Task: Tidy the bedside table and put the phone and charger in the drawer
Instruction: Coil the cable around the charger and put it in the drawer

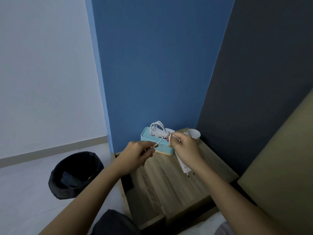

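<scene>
While coiled in the right hand (185, 146), charger cable (158, 130) trails its free end left to the left hand (137, 155); both sets of fingers pinching it above the table (169, 184).

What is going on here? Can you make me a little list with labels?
place: light wooden bedside table in a blue-walled corner
right hand: holds the coiled white charger cable
left hand: fingers pinch the cable's loose end
charger plug: white plug hangs below the right hand
on table: pale blue box, white cup
on floor: black bin, left of the table
phone: cannot tell
drawer: cannot tell if open
</scene>
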